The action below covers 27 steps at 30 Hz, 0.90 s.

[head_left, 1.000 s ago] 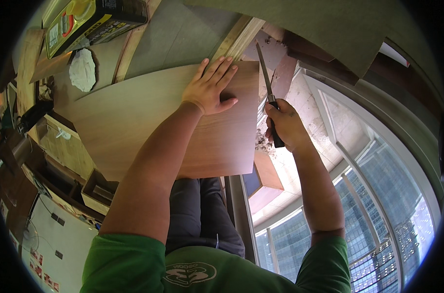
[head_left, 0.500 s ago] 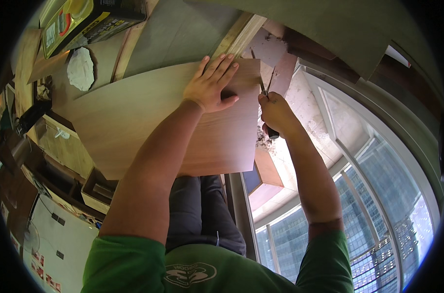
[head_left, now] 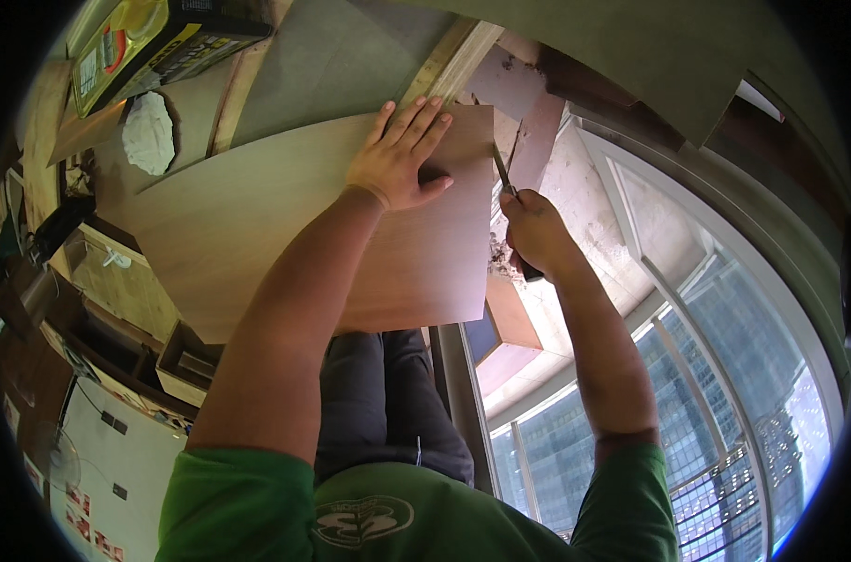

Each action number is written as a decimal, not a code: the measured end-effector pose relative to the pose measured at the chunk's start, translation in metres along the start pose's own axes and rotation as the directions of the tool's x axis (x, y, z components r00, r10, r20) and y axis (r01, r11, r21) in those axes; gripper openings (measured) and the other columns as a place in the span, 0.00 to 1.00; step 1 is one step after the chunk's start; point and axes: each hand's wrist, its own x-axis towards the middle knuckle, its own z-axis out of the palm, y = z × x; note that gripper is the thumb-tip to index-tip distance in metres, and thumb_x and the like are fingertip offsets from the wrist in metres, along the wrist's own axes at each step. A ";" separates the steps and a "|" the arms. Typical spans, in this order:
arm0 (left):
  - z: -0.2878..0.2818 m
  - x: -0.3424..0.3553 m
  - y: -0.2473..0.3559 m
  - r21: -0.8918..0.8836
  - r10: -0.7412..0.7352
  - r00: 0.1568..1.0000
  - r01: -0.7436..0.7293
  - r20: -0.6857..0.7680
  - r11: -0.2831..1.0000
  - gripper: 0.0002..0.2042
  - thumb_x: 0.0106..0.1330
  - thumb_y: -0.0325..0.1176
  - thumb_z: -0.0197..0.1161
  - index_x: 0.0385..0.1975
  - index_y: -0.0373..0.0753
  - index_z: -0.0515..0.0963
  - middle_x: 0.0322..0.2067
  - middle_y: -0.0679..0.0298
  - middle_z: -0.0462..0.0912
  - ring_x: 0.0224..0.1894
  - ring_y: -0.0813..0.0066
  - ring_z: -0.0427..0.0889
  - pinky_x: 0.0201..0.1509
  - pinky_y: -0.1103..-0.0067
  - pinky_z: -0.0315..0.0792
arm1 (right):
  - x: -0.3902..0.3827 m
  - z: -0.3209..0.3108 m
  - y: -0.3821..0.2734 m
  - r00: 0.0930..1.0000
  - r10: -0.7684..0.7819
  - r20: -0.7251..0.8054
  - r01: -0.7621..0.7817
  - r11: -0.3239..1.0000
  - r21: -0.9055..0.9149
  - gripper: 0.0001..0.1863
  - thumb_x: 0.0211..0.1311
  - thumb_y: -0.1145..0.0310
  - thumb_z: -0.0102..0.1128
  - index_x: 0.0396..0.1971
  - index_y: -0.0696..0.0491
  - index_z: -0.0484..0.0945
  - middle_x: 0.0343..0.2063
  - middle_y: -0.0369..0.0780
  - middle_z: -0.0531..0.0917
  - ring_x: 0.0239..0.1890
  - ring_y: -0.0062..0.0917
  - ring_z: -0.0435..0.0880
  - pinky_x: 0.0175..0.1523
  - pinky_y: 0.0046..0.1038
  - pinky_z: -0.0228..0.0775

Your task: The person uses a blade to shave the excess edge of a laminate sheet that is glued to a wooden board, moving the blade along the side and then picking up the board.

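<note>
A wood-grain panel (head_left: 210, 225) lies in front of me, its near edge close to my thighs. My left hand (head_left: 399, 161) rests flat on its far part, fingers spread and fingertips by the far edge. At the panel's right edge, my right hand (head_left: 540, 231) is wrapped round a slim, file-like hand tool (head_left: 502, 170) with a dark handle. The tool's narrow metal shaft meets the panel's edge near the far right corner. Part of the shaft is hidden at that corner, so its exact kind is hard to tell.
A yellow-and-black can (head_left: 177, 47) stands at the far left, near a white crumpled lump (head_left: 150, 133). Open wooden boxes (head_left: 186, 363) are at the left. A wooden strip (head_left: 458, 61) runs beyond the panel. Large windows (head_left: 725, 375) line the right side.
My right hand has drawn back slightly toward me with the tool along the panel's right edge. The left hand stays flat on the panel; the whole view has shifted a little.
</note>
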 end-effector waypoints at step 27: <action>0.002 -0.007 -0.004 0.016 0.010 1.000 -0.010 -0.020 1.000 0.44 0.65 0.67 0.55 0.77 0.48 0.56 0.79 0.63 0.52 0.80 0.65 0.49 0.83 0.58 0.40 | -0.068 0.022 0.047 0.999 0.049 -0.015 -0.049 0.999 0.024 0.16 0.77 0.59 0.48 0.35 0.58 0.71 0.16 0.38 0.71 0.10 0.26 0.73 0.17 0.31 0.68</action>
